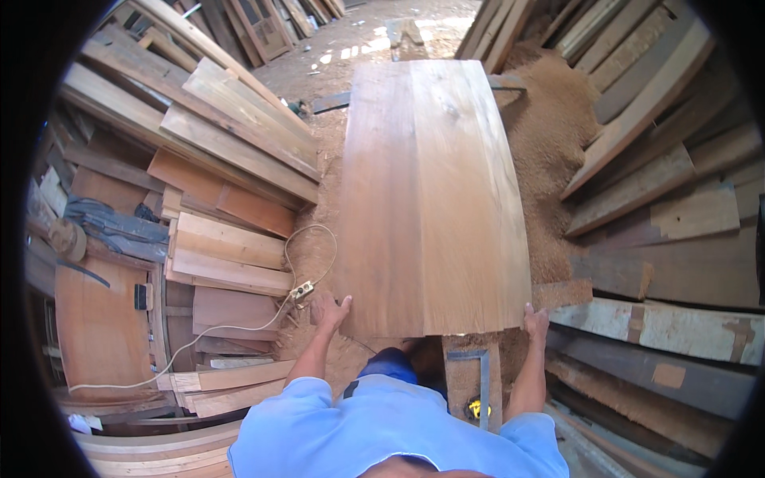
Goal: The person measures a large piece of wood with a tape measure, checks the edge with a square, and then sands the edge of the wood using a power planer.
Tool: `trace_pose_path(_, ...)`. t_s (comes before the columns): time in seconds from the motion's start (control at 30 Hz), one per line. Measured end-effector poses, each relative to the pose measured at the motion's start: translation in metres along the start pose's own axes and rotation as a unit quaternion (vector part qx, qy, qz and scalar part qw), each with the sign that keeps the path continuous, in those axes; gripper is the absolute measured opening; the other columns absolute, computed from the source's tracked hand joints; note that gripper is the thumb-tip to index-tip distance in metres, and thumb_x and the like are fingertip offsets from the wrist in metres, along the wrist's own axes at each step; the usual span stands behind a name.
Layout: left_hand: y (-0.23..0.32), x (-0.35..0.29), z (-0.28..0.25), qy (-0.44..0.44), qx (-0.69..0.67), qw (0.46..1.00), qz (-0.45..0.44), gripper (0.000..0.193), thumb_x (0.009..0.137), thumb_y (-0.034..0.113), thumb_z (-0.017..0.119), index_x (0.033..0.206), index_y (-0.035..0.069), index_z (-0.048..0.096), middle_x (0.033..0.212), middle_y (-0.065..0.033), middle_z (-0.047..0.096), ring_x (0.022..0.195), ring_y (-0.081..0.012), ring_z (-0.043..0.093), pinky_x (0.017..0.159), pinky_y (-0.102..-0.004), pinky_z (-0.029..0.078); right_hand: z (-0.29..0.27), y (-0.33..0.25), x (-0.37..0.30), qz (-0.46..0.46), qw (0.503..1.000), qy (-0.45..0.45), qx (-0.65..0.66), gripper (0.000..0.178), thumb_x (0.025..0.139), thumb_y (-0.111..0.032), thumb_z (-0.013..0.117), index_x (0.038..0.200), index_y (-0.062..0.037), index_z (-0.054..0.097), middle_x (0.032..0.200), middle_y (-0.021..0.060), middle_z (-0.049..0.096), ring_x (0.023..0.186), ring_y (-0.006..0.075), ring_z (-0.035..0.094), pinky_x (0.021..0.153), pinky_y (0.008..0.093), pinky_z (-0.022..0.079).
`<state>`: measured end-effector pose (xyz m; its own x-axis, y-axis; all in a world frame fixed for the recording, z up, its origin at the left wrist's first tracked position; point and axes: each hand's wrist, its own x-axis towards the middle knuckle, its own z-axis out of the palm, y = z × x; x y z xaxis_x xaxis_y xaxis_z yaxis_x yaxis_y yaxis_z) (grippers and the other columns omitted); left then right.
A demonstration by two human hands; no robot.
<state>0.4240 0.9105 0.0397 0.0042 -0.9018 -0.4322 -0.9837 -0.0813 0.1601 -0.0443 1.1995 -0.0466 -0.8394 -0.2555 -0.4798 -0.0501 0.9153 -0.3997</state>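
The person wears a light blue short-sleeved shirt (382, 430), forearms bare.
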Motion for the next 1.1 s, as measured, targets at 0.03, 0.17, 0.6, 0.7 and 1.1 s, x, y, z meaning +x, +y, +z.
trace_pose_path(0.03,-0.005,0.011,0.005,0.013,-0.011,1.000,0.026,0.074,0.085,0.054,0.066,0.129,-0.004,0.057,0.136,-0.0312,0.052,0.128,-0.0427,0.050,0.106,-0.0506,0.041,0.008,-0.003,0.001,-0.058,0.994,0.043,0.078,0.080,0.091,-0.047,0.065,0.135,0.0156,0.044,0.131,0.0369,0.056,0.124,0.0496,0.054,0.107,0.0484,0.042)
trace_pose_path(0.17,0.021,0.056,0.006,-0.020,-0.069,0.994,0.078,0.077,0.089,0.052,0.064,0.137,-0.006,0.051,0.140,-0.0324,0.051,0.132,-0.0428,0.049,0.109,-0.0488,0.039,0.016,0.013,0.022,-0.021,0.997,0.014,0.070,0.072,0.093,-0.046,0.061,0.126,0.0170,0.050,0.125,0.0393,0.058,0.120,0.0498,0.056,0.103,0.0506,0.044)
trace_pose_path(0.6,-0.002,0.090,0.049,-0.006,-0.351,0.936,-0.021,0.089,0.095,0.053,0.058,0.150,-0.011,0.031,0.152,-0.0314,0.040,0.143,-0.0383,0.040,0.117,-0.0411,0.033,-0.034,0.029,-0.043,-0.205,0.975,0.021,-0.086,0.049,0.107,-0.034,0.028,0.103,0.0015,0.061,0.101,0.0315,0.064,0.099,0.0526,0.060,0.086,0.0603,0.046)
trace_pose_path(0.7,0.025,0.035,0.045,-0.031,-0.337,0.941,-0.029,0.089,0.095,0.051,0.060,0.150,-0.012,0.030,0.151,-0.0316,0.041,0.143,-0.0386,0.040,0.117,-0.0411,0.033,-0.040,0.076,-0.067,-0.146,0.986,0.029,-0.079,0.051,0.107,-0.036,0.028,0.103,0.0033,0.061,0.103,0.0326,0.064,0.100,0.0530,0.059,0.087,0.0600,0.045)
trace_pose_path(1.1,0.041,0.030,0.019,-0.092,-0.368,0.925,0.010,0.091,0.095,0.053,0.061,0.150,-0.012,0.029,0.151,-0.0278,0.042,0.140,-0.0357,0.042,0.116,-0.0403,0.033,-0.103,0.103,-0.186,-0.073,0.991,0.064,0.097,0.048,0.101,-0.034,0.052,0.084,0.0089,0.064,0.081,0.0210,0.068,0.078,0.0285,0.064,0.072,0.0436,0.049)
